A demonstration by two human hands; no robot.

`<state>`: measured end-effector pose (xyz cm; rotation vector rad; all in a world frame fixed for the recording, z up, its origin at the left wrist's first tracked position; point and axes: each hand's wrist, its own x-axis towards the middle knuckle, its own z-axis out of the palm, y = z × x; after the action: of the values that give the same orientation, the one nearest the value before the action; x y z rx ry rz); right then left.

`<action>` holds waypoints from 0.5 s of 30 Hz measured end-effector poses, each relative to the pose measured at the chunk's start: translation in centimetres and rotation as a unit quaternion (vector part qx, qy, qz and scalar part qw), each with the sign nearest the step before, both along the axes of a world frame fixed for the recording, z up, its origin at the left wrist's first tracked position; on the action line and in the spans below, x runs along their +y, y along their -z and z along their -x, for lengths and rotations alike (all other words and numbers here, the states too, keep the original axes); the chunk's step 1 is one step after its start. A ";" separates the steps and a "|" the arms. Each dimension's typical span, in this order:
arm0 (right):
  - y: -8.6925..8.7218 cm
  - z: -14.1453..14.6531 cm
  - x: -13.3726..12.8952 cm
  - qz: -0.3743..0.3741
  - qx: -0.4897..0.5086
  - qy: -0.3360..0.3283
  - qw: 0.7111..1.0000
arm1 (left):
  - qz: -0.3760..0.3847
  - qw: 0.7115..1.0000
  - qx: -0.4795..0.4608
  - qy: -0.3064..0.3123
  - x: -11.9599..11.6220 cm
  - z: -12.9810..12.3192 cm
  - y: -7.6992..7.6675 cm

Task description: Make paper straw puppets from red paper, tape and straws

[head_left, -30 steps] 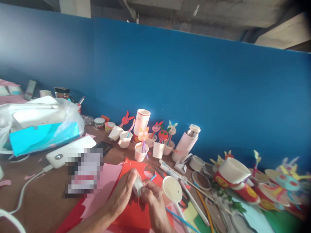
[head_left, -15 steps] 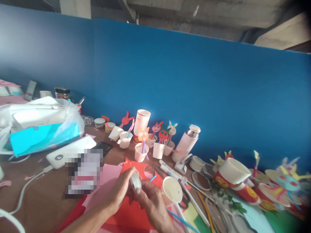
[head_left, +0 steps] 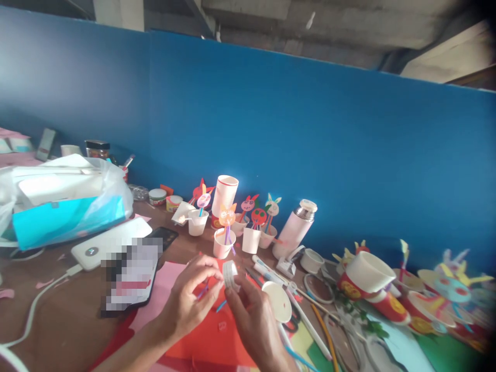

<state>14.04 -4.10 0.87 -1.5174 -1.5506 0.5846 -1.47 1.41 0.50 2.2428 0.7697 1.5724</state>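
Observation:
My right hand (head_left: 251, 315) grips a small translucent whitish roll, perhaps tape (head_left: 230, 274), between thumb and fingers above the red paper (head_left: 209, 336). Just left of the roll, my left hand (head_left: 197, 292) has its thumb and fingertips brought close together; anything between them is too small to make out. Under the hands lie a blue stick (head_left: 221, 306) and a small clear piece (head_left: 222, 326) on the paper. A white paper cup (head_left: 277, 302) stands tilted beside my right hand.
Small cups with paper animal faces (head_left: 251, 240) stand ahead, near a pink thermos (head_left: 293, 232). A phone (head_left: 134, 279), a white power bank (head_left: 112, 243) and a plastic bag (head_left: 70, 201) are at left. Pens, rings and more cups (head_left: 370, 271) crowd the right.
My hands have moved apart, and the roll now sits in my right hand only. The small clear piece on the red paper has come into sight. The cup beside my right hand leans more.

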 end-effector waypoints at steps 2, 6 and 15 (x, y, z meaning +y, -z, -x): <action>0.3 0.1 -0.1 -0.027 -0.027 -0.001 0.999 | -0.012 1.000 0.007 -0.005 -0.1 -0.1 0.0; 0.5 0.2 0.0 -0.106 -0.115 0.011 0.988 | 0.029 0.999 0.009 -0.019 -0.1 -0.2 0.1; -0.2 -0.3 -0.2 -0.135 -0.254 0.003 0.958 | 0.278 0.959 -0.013 0.047 -0.3 -0.2 -0.7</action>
<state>14.38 -4.25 1.11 -1.5264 -1.9161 -0.0384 -1.27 1.12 1.18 1.8131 0.9424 1.1529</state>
